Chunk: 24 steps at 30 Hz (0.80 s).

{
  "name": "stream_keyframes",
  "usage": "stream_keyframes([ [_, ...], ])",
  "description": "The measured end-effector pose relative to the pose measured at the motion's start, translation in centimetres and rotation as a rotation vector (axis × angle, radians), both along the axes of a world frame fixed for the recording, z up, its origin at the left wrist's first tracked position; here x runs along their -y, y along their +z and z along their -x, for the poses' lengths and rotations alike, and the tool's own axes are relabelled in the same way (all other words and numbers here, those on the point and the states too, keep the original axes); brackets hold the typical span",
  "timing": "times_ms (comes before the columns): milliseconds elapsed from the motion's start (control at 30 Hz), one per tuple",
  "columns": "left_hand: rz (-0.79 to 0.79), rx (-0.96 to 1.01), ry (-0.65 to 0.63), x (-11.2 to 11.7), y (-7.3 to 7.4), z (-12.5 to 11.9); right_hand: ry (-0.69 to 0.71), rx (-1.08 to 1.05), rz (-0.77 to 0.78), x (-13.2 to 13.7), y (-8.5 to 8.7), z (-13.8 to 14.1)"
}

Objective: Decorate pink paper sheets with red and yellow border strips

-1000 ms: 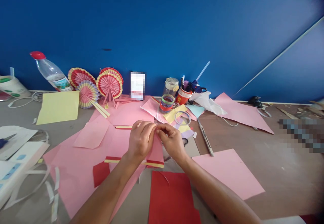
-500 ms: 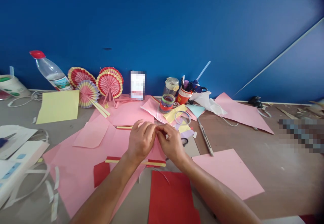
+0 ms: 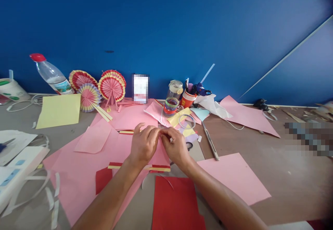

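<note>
My left hand [image 3: 144, 145] and my right hand [image 3: 175, 145] meet fingertip to fingertip near the middle of the table. Both are closed in a pinch at the far edge of a pink paper sheet [image 3: 161, 157]. Red and yellow strips [image 3: 114, 166] run along the sheet's near edge, and a similar band shows at its far edge left of my hands. The exact pinched spot is hidden by my fingers. Under my forearms lie a small red paper piece [image 3: 102, 179] and a larger red sheet [image 3: 175, 202]. Black scissor handles [image 3: 189, 146] show just right of my right hand.
Pleated paper rosettes [image 3: 111, 87], a tilted bottle [image 3: 53, 76], a phone-like screen [image 3: 141, 88], a clear jar [image 3: 174, 89] and a red cup of pens [image 3: 187, 99] stand along the blue wall. A utility knife [image 3: 211, 141] lies to the right, beside pink paper [image 3: 235, 178].
The view has shifted very slightly. Both hands keep the same pinch in nearly the same place; nothing else has visibly moved.
</note>
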<state>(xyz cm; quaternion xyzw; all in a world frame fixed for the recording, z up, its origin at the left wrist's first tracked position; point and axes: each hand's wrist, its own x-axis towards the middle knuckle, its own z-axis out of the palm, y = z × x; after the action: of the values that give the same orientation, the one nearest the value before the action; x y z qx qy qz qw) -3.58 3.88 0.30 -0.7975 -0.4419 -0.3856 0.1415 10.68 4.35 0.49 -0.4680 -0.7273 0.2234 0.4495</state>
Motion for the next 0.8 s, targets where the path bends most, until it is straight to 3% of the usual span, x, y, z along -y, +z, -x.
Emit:
stream_keyframes([
  [367, -0.004, 0.047, 0.027, -0.36, -0.5, -0.36, 0.005, -0.008, 0.0, -0.13, -0.24, 0.17],
  [800, 0.267, 0.421, 0.039, -0.22, -0.44, -0.94, -0.015, -0.238, 0.291, -0.73, -0.13, -0.09],
])
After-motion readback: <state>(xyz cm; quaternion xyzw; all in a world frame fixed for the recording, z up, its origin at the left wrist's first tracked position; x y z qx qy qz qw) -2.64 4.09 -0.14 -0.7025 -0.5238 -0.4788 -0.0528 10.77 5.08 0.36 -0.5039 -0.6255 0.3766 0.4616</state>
